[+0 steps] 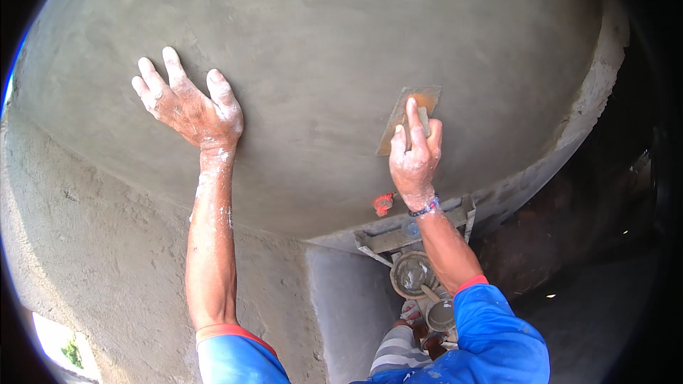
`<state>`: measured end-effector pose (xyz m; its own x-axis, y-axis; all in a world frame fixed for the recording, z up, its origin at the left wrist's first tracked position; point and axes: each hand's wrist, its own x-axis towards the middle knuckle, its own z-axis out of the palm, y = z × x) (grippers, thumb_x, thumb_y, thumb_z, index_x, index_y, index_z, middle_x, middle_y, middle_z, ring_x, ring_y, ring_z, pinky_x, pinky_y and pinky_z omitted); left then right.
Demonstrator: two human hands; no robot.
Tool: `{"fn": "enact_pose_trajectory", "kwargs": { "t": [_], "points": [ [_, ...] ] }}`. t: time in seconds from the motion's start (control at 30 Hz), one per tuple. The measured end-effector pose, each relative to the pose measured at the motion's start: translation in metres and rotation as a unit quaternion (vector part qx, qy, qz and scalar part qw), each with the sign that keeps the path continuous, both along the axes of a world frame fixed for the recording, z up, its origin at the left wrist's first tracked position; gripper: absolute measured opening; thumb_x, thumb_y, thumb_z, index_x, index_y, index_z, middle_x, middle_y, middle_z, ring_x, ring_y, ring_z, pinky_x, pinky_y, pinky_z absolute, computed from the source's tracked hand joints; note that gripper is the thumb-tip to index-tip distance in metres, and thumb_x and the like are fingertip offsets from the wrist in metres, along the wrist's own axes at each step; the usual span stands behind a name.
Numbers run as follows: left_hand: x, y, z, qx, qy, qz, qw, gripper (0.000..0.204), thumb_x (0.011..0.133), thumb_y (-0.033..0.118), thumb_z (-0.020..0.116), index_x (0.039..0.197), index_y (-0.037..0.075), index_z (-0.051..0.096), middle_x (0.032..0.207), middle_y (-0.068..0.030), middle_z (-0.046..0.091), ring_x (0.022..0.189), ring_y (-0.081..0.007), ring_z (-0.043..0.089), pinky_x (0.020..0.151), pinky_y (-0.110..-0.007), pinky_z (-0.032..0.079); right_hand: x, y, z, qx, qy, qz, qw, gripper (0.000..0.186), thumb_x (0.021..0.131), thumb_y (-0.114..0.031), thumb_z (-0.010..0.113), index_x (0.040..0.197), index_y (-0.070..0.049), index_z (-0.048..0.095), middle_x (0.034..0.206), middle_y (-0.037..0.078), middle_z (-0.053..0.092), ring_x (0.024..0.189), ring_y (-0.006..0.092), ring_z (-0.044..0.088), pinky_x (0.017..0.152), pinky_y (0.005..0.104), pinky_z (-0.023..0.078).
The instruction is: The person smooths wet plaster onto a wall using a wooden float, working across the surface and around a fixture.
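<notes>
1. The right hand (415,160) grips a rectangular plastering trowel (399,112) from behind, forefinger extended along its back; the trowel reaches beyond the fingertips, against the grey plastered wall (320,64).
2. The left hand (192,110) is spread against that wall.
3. Well below, a round bucket (393,279) contains wet-looking grey mix (415,270); a smaller bucket (428,317) sits beside it.

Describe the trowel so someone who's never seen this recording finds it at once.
Start from the broad grey plastered wall filling the upper view. Right of its middle is the right hand; the trowel is the thin, slanted plate in its grip. Straight edges and rusty-orange patches set it apart from the grey wall and the small red object below.
</notes>
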<state>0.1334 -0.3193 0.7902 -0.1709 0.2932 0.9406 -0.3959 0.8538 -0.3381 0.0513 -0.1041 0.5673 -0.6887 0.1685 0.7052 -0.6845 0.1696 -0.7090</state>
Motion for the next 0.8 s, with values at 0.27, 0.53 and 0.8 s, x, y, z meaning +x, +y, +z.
{"fn": "enact_pose_trajectory", "kwargs": {
  "t": [0.27, 0.53, 0.8],
  "points": [
    [0.008, -0.007, -0.005, 0.018, -0.009, 0.033, 0.999, 0.064, 0.098, 0.040, 0.049, 0.153, 0.011, 0.034, 0.160, -0.0206, 0.022, 0.146, -0.0484, 0.018, 0.116, -0.060, 0.019, 0.047, -0.043, -0.070, 0.113, 0.050, 0.062, 0.990, 0.066, 0.081, -0.002, 0.068, 0.142, -0.023, 0.058, 0.093, 0.013, 0.049, 0.085, 0.0329, 0.053, 0.075, 0.0472, 0.045],
    [0.005, 0.000, -0.008, 0.028, -0.013, 0.027, 0.999, 0.065, 0.097, 0.040, 0.050, 0.153, 0.011, 0.033, 0.160, -0.0216, 0.021, 0.145, -0.0494, 0.018, 0.115, -0.062, 0.019, 0.060, -0.073, 0.036, 0.068, 0.048, 0.028, 0.996, 0.067, 0.079, -0.003, 0.067, 0.142, -0.023, 0.058, 0.090, 0.012, 0.046, 0.086, 0.0318, 0.050, 0.077, 0.0450, 0.044],
    [-0.001, 0.010, -0.006, 0.031, -0.012, 0.028, 0.999, 0.068, 0.092, 0.035, 0.055, 0.153, 0.011, 0.033, 0.160, -0.0216, 0.020, 0.144, -0.0504, 0.019, 0.114, -0.064, 0.021, 0.043, -0.050, -0.014, 0.082, 0.039, 0.017, 0.996, 0.065, 0.078, -0.002, 0.070, 0.139, -0.025, 0.061, 0.094, 0.011, 0.045, 0.089, 0.0307, 0.049, 0.079, 0.0456, 0.042]
  ]
}}
